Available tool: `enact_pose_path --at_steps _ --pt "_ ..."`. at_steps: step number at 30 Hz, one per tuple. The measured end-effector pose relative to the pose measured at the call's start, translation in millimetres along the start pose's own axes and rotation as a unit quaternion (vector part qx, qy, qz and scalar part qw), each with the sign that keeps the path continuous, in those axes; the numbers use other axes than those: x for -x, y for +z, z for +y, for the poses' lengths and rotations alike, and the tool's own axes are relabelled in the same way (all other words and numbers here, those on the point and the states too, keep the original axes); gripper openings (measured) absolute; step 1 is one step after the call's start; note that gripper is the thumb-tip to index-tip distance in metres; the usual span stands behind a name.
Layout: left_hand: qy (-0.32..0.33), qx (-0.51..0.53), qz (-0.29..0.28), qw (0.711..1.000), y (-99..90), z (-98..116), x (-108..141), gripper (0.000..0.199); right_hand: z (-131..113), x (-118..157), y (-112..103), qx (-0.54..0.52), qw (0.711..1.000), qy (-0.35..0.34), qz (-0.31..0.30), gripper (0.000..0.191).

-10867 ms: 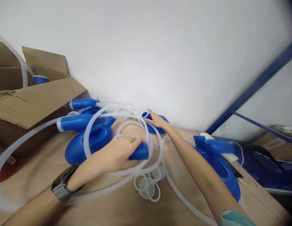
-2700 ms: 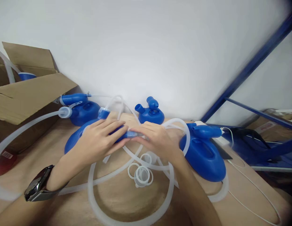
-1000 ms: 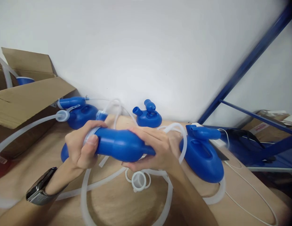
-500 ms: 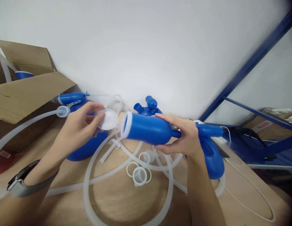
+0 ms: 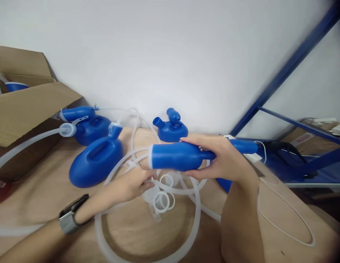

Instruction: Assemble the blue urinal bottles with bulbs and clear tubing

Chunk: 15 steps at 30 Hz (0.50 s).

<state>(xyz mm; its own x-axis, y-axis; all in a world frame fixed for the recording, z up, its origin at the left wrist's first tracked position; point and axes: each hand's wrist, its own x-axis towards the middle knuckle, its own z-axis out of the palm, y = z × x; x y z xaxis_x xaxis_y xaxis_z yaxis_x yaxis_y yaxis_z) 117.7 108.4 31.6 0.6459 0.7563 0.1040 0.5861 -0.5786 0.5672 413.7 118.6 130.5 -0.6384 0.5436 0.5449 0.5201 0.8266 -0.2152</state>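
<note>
My right hand [image 5: 223,157] is closed around the narrow-neck end of a blue bottle-shaped plastic cup [image 5: 176,156], held sideways above the table. Its wide end, with a white rim [image 5: 150,156], points left. My left hand [image 5: 135,184] is low beside a cluster of clear plastic caps and rings [image 5: 161,202], its fingers curled. A translucent round piece [image 5: 148,193] shows under those fingertips; whether they grip it is unclear. Coiled translucent tubing [image 5: 197,215] lies around the cluster.
At left, a blue handled plastic jug [image 5: 95,160] lies near an open cardboard box [image 5: 30,106]. Another blue jug [image 5: 172,131] with two spouts stands by the wall. To the right are a white cable [image 5: 290,233] and a blue metal frame [image 5: 285,69].
My left hand has moved down and right, from holding a white round lid before the cup's rim to the clear caps. My right hand still holds the cup, now slightly lower in view.
</note>
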Motion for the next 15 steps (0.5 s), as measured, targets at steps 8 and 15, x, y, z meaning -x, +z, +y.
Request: enact_pose_path --at_steps 8,15 --pt "-0.046 0.055 0.141 0.987 -30.7 5.6 0.8 0.042 9.8 -2.9 12.3 0.013 0.995 0.064 -0.069 0.061" --pt "-0.092 0.307 0.158 0.934 -33.2 27.8 5.1 0.029 9.6 -10.4 20.1 -0.019 0.999 0.018 -0.030 0.057"
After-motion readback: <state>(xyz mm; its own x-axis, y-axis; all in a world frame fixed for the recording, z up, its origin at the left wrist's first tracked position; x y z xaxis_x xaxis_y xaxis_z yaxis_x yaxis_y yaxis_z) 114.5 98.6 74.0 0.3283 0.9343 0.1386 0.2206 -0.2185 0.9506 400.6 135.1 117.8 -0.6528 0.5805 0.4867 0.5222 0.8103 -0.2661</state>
